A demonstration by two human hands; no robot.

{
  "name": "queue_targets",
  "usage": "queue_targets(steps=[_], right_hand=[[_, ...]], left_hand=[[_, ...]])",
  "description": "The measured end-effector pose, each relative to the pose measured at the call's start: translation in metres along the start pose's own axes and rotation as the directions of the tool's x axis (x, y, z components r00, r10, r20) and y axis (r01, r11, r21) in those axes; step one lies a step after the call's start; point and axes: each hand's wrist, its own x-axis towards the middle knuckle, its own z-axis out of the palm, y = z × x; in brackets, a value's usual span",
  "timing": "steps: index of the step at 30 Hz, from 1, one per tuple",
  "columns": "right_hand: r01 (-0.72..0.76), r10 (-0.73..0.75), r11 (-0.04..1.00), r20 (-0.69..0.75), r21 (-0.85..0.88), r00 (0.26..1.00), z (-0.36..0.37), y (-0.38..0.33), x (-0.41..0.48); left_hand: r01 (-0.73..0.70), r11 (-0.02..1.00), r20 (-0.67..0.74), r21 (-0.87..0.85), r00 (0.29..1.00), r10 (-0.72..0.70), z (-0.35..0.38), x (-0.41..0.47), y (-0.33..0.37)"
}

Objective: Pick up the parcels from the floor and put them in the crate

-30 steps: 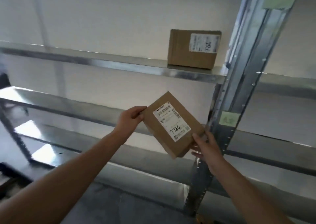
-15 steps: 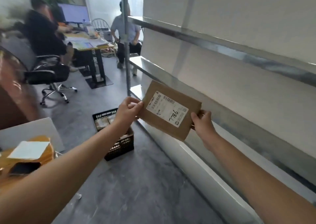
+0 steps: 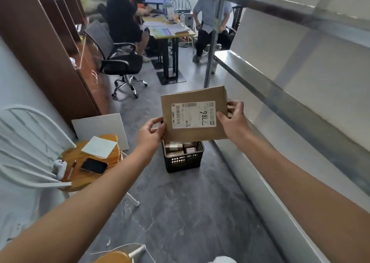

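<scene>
While clear of the crate, parcel pinched between left grip and right grip.

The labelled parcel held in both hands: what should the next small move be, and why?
Probably lower the parcel toward the black crate. The left hand and right hand pinch its side edges, holding it in the air; the crate stands on the floor ahead, open-topped, already holding boxes.

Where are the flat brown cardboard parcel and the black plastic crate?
flat brown cardboard parcel (image 3: pixel 194 114): head view, on its white label.
black plastic crate (image 3: pixel 183 160): head view, on its front lattice wall.
</scene>
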Motion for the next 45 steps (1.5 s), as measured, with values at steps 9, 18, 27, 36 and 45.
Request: queue_targets(steps=[9,18,27,36,45], right_hand=[[0.005,-0.003,1.0,0.173,-0.01,0.985,0.016,0.013,0.112],[0.077,-0.071,0.997,0.295,-0.009,0.953,0.011,0.025,0.24],[-0.002,0.02,0.999,0.376,-0.049,0.926,0.022,0.065,0.312],[-0.028,0.081,0.99,0.411,-0.135,0.908,0.079,0.081,0.37],[-0.155,0.231,0.963,0.377,-0.222,0.897,0.168,0.089,0.45]], left_hand=[[0.075,0.997,-0.156,0.032,0.985,-0.069,0.034,0.078,0.001],[0.057,0.98,-0.285,0.189,0.958,-0.001,0.091,0.169,0.013],[0.109,0.969,-0.312,0.221,0.949,-0.036,0.125,0.227,-0.008],[0.203,0.927,-0.351,0.314,0.932,-0.085,0.115,0.316,-0.045],[0.319,0.916,-0.276,0.244,0.928,-0.249,0.073,0.439,-0.074]])
